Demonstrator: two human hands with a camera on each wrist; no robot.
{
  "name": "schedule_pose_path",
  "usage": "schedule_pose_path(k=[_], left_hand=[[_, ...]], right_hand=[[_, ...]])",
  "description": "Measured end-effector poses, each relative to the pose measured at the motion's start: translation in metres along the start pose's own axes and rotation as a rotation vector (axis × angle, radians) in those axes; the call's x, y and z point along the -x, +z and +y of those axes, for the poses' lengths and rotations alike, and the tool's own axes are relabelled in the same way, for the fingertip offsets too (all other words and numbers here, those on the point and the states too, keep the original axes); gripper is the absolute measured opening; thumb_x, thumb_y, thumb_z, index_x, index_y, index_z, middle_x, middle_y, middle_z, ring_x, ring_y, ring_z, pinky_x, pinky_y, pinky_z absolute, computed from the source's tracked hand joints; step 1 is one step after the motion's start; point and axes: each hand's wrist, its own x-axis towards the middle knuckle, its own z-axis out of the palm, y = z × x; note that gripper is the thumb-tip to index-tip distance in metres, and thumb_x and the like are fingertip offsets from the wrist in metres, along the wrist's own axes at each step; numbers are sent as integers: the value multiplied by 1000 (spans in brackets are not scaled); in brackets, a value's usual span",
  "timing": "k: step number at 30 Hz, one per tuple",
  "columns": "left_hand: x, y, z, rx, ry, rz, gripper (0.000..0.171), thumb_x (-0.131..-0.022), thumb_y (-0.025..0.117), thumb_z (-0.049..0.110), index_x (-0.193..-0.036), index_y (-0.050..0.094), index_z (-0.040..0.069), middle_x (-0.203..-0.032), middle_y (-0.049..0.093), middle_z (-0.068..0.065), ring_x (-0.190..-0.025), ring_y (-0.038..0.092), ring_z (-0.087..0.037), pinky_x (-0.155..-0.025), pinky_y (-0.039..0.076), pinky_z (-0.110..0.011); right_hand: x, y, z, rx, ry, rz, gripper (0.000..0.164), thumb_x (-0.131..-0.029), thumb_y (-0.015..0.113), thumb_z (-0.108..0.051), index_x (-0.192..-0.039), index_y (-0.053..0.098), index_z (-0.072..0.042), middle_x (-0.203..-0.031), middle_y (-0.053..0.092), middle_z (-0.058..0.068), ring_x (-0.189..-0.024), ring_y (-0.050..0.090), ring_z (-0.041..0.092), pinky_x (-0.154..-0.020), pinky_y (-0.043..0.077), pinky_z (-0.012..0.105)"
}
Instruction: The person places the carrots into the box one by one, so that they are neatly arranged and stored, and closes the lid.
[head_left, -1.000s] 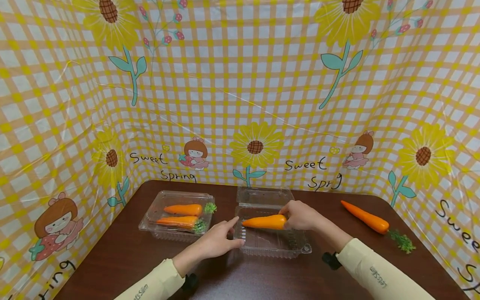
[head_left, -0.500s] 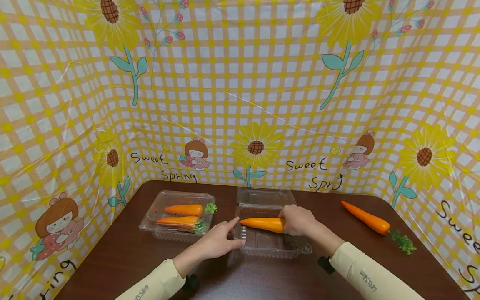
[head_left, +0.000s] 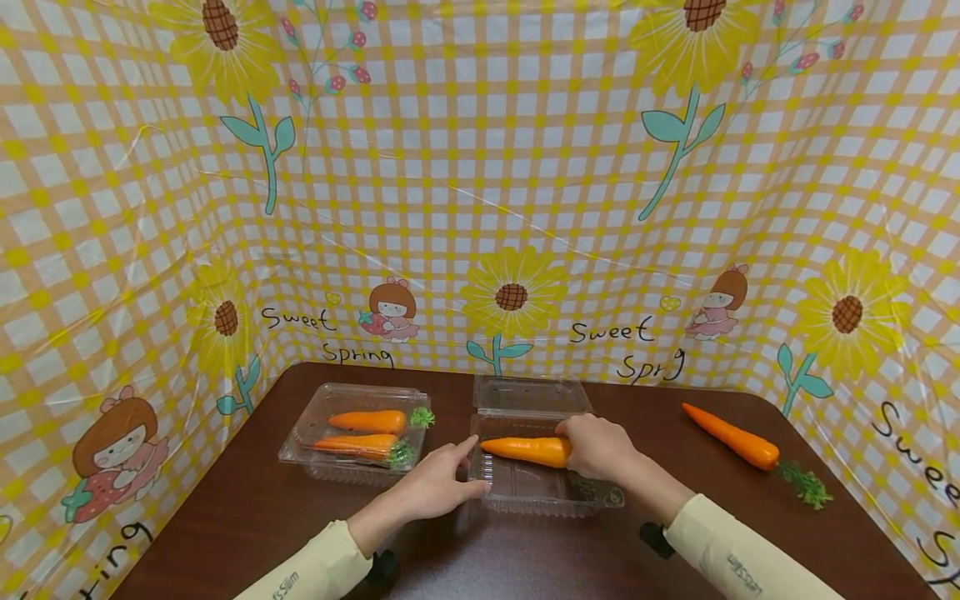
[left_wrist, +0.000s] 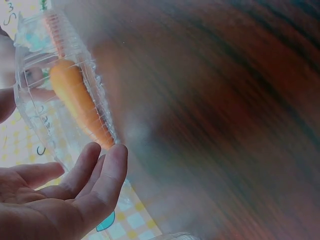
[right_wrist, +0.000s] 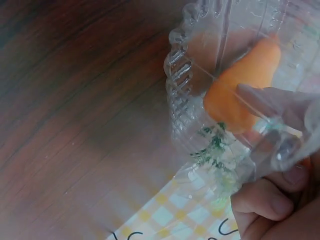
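Observation:
In the head view, an orange carrot [head_left: 525,451] lies lengthwise inside a clear plastic clamshell box [head_left: 536,505] whose lid is raised at the back. My right hand [head_left: 600,447] holds the carrot by its thick end, near the box's right side. Through the clear wall in the right wrist view, a fingertip touches the carrot [right_wrist: 242,90], with its green leaves [right_wrist: 215,145] just below. My left hand [head_left: 435,482] is at the box's left wall, thumb and index finger spread along it. The left wrist view shows its loosely bent fingers [left_wrist: 112,175] beside the carrot's tip.
A closed clear box [head_left: 352,473] with carrots inside stands to the left on the dark wooden table [head_left: 480,567]. Another carrot [head_left: 731,436] with a leafy top lies on the right. A checked, flower-printed cloth [head_left: 480,192] surrounds the table on the back and sides.
My right hand has moved slightly down with the carrot, which now sits lower in the box and a little further left. My left hand stays at the box's left wall.

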Motion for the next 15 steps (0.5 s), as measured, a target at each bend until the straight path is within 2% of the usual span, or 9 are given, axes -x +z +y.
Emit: schedule_pose_path(k=[3,8,11,12,15], left_hand=[[0,0,0,0,2,2,83,-94,69,46,-159,32,11,-120,62,-7,-102,59,-20,-85,50,-43],[1,0,1,5,4,2,83,-94,69,45,-159,31,10,-119,61,-8,-101,59,-20,-84,49,-43],[1,0,2,8,7,2,83,-94,70,44,-159,31,10,-119,61,-8,-102,59,-21,-84,49,-44],[2,0,2,12,7,2,83,-94,69,45,-159,31,10,-120,61,-8,-103,59,-21,-85,49,-44],[2,-1,2,16,8,5,83,-94,69,45,-159,31,10,-120,61,-9,-106,60,-23,-87,50,-46]], right_hand=[[5,-2,2,-17,7,-4,42,-82,80,-9,-124,71,-8,-115,72,11,-83,67,24,-58,51,38],[17,-7,8,-80,31,8,46,-83,81,-14,-127,70,-9,-114,72,11,-61,55,16,-49,38,30],[25,-11,16,-147,45,24,46,-85,80,-16,-128,69,-9,-96,72,7,-53,47,15,-48,34,29],[27,-13,19,-167,47,30,45,-85,80,-16,-128,69,-9,-88,70,6,-53,46,14,-48,34,29],[35,-22,31,-231,48,43,45,-86,79,-17,-129,68,-8,-79,65,2,-57,50,15,-50,37,30]])
